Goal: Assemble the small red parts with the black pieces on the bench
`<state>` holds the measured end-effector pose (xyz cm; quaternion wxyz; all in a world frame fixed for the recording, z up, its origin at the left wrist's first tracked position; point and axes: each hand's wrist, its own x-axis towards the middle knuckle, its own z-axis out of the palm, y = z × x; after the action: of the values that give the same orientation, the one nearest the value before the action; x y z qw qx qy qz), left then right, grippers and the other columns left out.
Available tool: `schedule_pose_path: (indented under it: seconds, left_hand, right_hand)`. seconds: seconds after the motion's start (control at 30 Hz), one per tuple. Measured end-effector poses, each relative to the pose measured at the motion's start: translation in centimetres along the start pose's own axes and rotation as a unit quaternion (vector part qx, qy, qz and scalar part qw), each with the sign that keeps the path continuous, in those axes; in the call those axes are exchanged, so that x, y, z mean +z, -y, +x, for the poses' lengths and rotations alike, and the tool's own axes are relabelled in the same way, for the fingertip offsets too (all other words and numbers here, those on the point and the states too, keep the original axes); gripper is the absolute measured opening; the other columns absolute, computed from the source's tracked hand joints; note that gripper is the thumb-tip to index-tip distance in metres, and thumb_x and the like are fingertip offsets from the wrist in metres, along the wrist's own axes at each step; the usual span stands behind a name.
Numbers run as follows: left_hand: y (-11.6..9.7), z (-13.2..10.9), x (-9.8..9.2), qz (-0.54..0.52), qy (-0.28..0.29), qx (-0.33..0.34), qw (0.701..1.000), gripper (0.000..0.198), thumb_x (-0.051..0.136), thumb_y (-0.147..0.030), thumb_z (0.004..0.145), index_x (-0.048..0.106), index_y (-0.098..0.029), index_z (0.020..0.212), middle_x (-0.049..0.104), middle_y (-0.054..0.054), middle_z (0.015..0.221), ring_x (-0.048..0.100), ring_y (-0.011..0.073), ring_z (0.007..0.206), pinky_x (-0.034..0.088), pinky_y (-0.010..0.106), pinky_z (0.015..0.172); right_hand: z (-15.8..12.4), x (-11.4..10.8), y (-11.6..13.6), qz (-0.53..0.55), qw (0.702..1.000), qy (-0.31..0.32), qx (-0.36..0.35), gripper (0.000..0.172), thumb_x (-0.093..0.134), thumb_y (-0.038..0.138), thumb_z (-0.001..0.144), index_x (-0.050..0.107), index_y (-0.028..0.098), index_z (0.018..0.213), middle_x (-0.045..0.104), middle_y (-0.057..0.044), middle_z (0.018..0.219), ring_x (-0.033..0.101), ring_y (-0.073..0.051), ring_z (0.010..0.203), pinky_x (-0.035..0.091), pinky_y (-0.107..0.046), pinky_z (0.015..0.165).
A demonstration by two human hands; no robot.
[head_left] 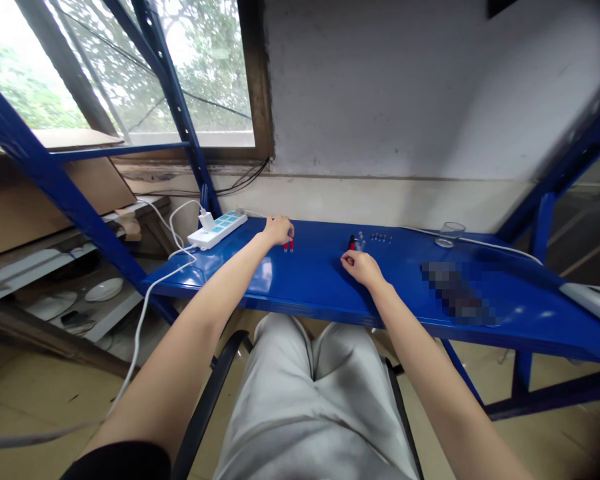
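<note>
My left hand [279, 231] rests on the blue metal shelf top [320, 280] with its fingers curled over small red pieces [289, 247] at its fingertips. My right hand [361, 265] lies in a loose fist on the shelf, just in front of a small red and black part [351, 243] and a small clear piece [361, 241]. Whether either hand grips anything is too small to see. A short row of tiny dark bits [381, 237] lies further back.
A white power strip [217, 229] with a plugged charger and white cables sits at the shelf's left end. A clear glass dish [449, 234] stands at the back right, a white device [593, 300] at the far right edge. Blue rack uprights frame both sides.
</note>
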<state>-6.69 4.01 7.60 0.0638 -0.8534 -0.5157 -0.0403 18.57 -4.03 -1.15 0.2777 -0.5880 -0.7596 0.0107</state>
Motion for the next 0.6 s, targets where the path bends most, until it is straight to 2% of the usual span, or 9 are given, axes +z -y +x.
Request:
schedule_pose_path:
  seconds: [0.4,0.6]
  left_hand:
    - [-0.08,0.08,0.09,-0.005,-0.002,-0.004,1.0,0.014,0.058,-0.023,0.073,0.067,-0.021,0.084,0.055,0.008,0.108,0.041,0.0279,0.111,0.024,0.047,0.095]
    - [-0.35,0.03,-0.4,0.01,0.015,-0.014,1.0,0.02,0.059,-0.026,0.073,0.066,-0.022,0.091,0.055,0.009,0.111,0.041,0.0281,0.111,0.027,0.048,0.093]
  right_hand:
    - [0.03,-0.03,-0.04,-0.003,1.0,-0.001,0.002,0.019,0.044,0.028,0.078,0.062,0.021,0.081,0.059,-0.002,0.066,0.052,-0.013,0.06,0.032,-0.022,0.053]
    - [-0.1,-0.36,0.12,-0.031,0.998,-0.028,0.057,0.019,0.046,0.031,0.078,0.062,0.022,0.08,0.062,-0.002,0.069,0.055,-0.015,0.063,0.031,-0.023,0.052]
